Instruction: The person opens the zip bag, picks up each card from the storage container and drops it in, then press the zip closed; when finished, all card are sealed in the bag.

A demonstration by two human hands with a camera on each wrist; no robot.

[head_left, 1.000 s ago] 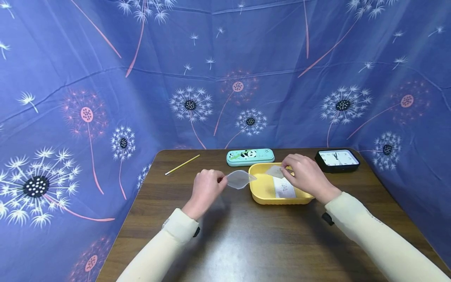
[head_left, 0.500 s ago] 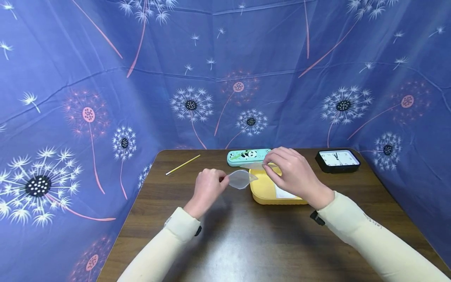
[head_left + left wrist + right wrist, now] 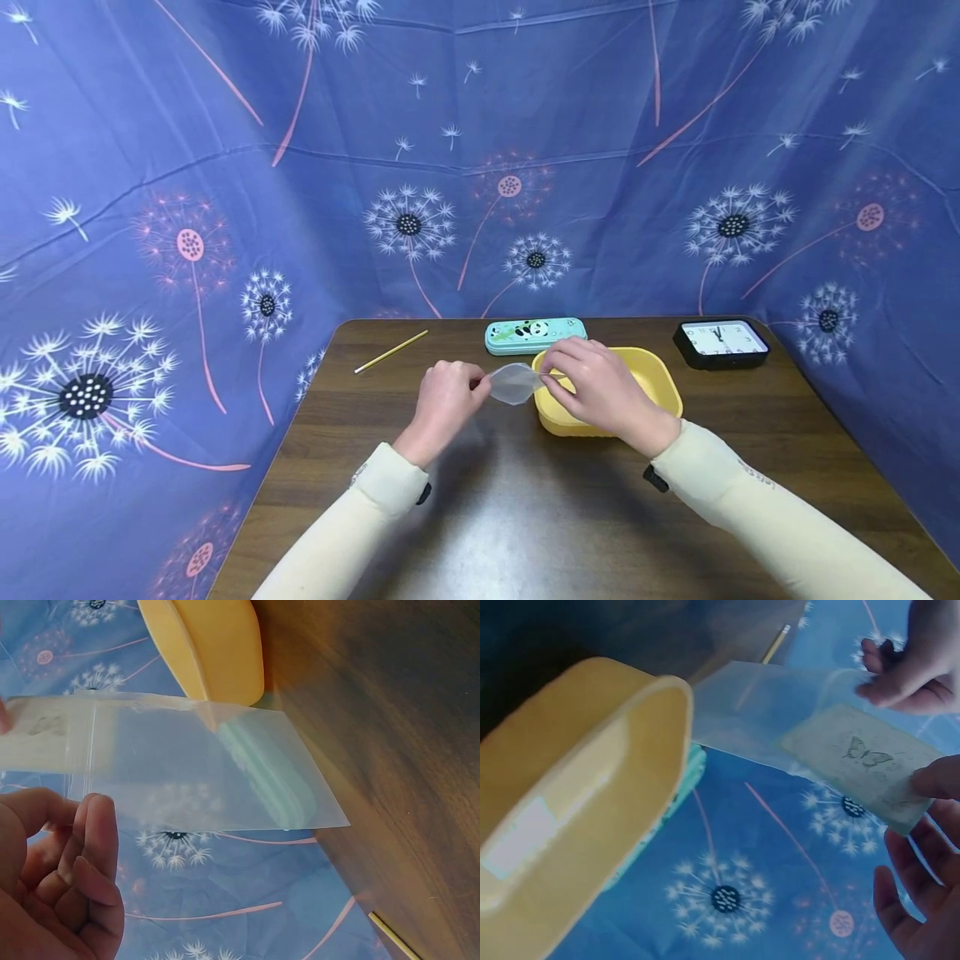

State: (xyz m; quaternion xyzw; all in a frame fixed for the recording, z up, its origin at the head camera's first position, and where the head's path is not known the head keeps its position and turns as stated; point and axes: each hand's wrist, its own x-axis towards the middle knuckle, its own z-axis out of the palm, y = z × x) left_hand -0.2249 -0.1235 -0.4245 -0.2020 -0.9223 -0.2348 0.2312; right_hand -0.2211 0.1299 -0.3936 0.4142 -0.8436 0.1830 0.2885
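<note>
- As we look down from the head camera, both hands meet above the surface [image 3: 480,550], at the left side of a yellow basket [image 3: 573,426].
- We see the left hand [image 3: 444,406] pinching a clear plastic bag [image 3: 187,761] between thumb and fingers, close to the bag's ridged seal; the rest of the bag spreads out flat and see-through in the left wrist view.
- We find the right hand [image 3: 596,387] gripping a pale card [image 3: 851,750] printed with a butterfly, the thumb laid on its printed face near one end.
- We note that the card's other end overlaps the bag at its seal; whether that end lies inside or merely against the plastic, we cannot tell.
- We observe a pale rectangle [image 3: 521,838] inside the basket in the right wrist view.
- Behind the basket and near it we locate a mint-green pencil case [image 3: 531,336] with a panda on its lid.
- To the left we see a yellow pencil [image 3: 392,352] lying at a slant; at the far right, a black-framed clock [image 3: 722,342].
- Beyond the surface we see blue cloth [image 3: 600,208] patterned with dandelions.
</note>
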